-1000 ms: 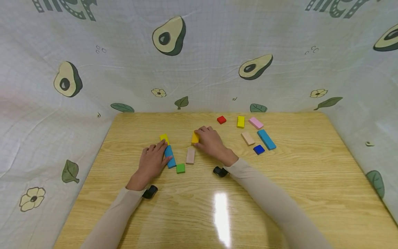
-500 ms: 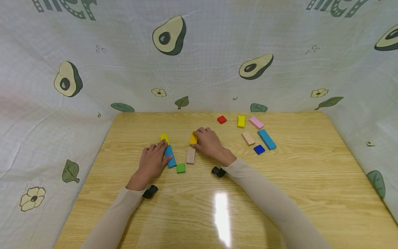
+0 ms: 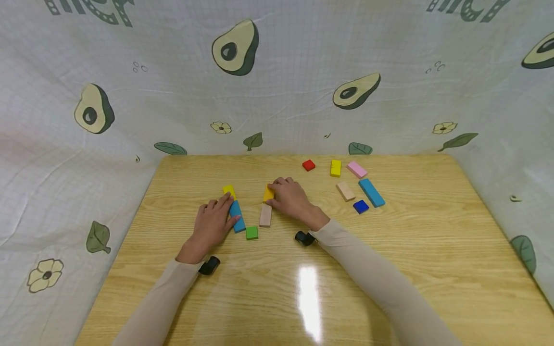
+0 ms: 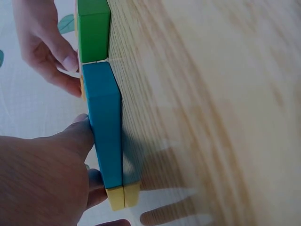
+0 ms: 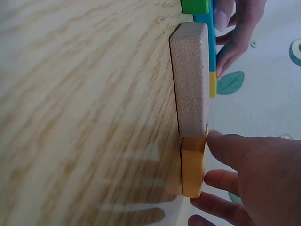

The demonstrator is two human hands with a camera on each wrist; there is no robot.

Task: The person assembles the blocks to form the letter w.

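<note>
On the left of the table, my left hand (image 3: 213,223) rests on a long blue block (image 3: 237,222), with fingertips on the yellow block (image 3: 229,191) at its far end. A green block (image 3: 252,233) lies beside the blue block's near end. My right hand (image 3: 292,199) holds an orange block (image 3: 268,193) between thumb and fingers, flat on the table. Its near end meets a pale wooden block (image 3: 265,215); the right wrist view shows the orange block (image 5: 193,165) in line with the pale one (image 5: 192,80).
Toward the back right lie a red block (image 3: 308,165), a yellow block (image 3: 335,168), a pink block (image 3: 357,169), a beige block (image 3: 345,191), a long blue block (image 3: 371,192) and a dark blue block (image 3: 361,206). A patterned cloth (image 3: 285,62) hangs behind the table.
My right hand has slid the orange block slightly left, in line with the pale wooden block's far end. The left hand and the other blocks stay put.
</note>
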